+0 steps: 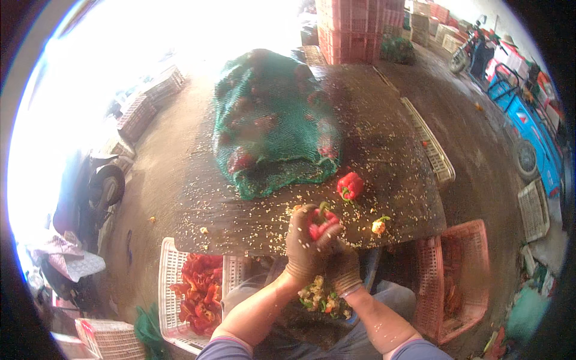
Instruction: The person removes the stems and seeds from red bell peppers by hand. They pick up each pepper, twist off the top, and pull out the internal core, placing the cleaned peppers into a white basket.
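Observation:
My gloved left hand [302,252] is wrapped round a red bell pepper [323,224], its green stem pointing up, at the near edge of a dark, seed-strewn table [258,225]. My gloved right hand [342,267] is closed close below the pepper; whatever is in its fingers is hidden. Another whole red bell pepper [350,186] lies just beyond. To its right sits a cut-out pepper core [379,225] with a green stem. A green mesh sack [273,120] holding red peppers lies across the far part of the table.
A white crate [168,282] of red pepper pieces stands at my left, a reddish crate [473,264] at my right. More pepper cores [324,297] lie between my legs. Stacked red crates [354,33] rise behind the table. A blue vehicle [531,135] is parked at the far right.

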A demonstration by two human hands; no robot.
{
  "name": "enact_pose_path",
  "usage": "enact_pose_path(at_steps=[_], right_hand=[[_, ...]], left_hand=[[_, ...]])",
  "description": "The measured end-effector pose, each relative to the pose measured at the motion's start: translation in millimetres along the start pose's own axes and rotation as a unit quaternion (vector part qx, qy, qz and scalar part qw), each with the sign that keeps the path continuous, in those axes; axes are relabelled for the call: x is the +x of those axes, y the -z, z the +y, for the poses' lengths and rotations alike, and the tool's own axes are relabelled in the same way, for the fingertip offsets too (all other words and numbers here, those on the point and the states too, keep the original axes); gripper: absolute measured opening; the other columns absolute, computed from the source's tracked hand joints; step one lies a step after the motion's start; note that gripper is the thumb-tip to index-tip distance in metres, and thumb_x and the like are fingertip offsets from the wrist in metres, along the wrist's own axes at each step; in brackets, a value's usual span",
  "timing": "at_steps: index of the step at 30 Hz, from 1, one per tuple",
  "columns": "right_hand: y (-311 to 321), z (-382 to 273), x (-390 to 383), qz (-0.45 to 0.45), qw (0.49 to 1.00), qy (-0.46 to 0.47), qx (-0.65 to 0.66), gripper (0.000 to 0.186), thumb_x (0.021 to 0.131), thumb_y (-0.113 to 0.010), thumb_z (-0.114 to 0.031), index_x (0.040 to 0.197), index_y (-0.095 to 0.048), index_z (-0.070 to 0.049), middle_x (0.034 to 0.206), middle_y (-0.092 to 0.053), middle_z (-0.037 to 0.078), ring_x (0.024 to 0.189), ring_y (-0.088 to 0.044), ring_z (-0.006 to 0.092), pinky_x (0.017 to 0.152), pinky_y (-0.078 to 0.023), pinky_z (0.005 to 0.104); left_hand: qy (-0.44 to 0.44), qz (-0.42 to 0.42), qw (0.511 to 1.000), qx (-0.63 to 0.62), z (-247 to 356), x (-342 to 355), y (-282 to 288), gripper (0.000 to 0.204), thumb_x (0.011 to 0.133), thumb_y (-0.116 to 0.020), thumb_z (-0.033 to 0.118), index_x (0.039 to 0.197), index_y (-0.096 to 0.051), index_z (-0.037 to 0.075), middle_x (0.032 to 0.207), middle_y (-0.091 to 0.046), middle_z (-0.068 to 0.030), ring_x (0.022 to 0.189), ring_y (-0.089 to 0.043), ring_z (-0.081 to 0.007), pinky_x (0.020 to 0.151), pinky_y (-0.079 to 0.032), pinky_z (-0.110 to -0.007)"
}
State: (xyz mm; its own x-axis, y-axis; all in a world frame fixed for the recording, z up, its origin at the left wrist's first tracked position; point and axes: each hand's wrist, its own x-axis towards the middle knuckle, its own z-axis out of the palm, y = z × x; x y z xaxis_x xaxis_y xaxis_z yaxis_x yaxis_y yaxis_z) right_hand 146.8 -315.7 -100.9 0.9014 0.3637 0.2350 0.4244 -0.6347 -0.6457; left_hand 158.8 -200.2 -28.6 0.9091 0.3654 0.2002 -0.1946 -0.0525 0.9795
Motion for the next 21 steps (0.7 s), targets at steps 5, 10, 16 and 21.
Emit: enact_pose_path(at_steps=[5, 10, 16, 21], right_hand=[[-15, 5, -23, -0.089, 0.977, -0.135, 0.14, 0.028, 0.102, -0.054, -0.021, 0.119, -0.066, -0.004, 0.092, -0.071, 0.019, 0.08, -0.07, 0.0297, 0.072, -0.057, 0.0444], [9, -3, -8, -0.058, 0.936, -0.2, 0.285, 0.031, 0.097, -0.067, -0.015, 0.126, -0.063, -0.003, 0.091, -0.073, 0.009, 0.084, -0.068, 0.0164, 0.076, -0.054, 0.0349], [16, -4, -3, -0.006, 0.918, -0.098, 0.385, 0.038, 0.094, -0.074, -0.029, 0.122, -0.065, -0.005, 0.103, -0.073, 0.01, 0.094, -0.069, 0.0195, 0.084, -0.053, 0.0349], [41, -6, -8, -0.043, 0.907, -0.108, 0.404, 0.044, 0.093, -0.077, -0.028, 0.126, -0.063, -0.003, 0.112, -0.072, 0.008, 0.102, -0.066, 0.0146, 0.089, -0.053, 0.0318]], left_hand=[[0.079, 0.117, 0.987, -0.076, -24, 50, 30, 0.042, 0.093, -0.071, 0.029, 0.122, -0.058, 0.001, 0.107, -0.062, -0.0104, 0.084, -0.061, -0.0152, 0.073, -0.057, -0.031], [0.121, 0.025, 0.992, -0.017, -34, 31, 40, 0.046, 0.092, -0.076, 0.037, 0.118, -0.063, 0.0, 0.1, -0.069, -0.0091, 0.088, -0.065, -0.0154, 0.074, -0.057, -0.03], [0.058, -0.059, 0.993, 0.08, -23, 10, 38, 0.051, 0.093, -0.073, 0.034, 0.129, -0.059, 0.001, 0.116, -0.067, -0.014, 0.102, -0.063, -0.0177, 0.09, -0.052, -0.033], [0.159, -0.159, 0.966, 0.126, -25, 6, 34, 0.059, 0.088, -0.079, 0.035, 0.131, -0.058, 0.001, 0.113, -0.069, -0.0129, 0.099, -0.066, -0.0182, 0.087, -0.055, -0.033]])
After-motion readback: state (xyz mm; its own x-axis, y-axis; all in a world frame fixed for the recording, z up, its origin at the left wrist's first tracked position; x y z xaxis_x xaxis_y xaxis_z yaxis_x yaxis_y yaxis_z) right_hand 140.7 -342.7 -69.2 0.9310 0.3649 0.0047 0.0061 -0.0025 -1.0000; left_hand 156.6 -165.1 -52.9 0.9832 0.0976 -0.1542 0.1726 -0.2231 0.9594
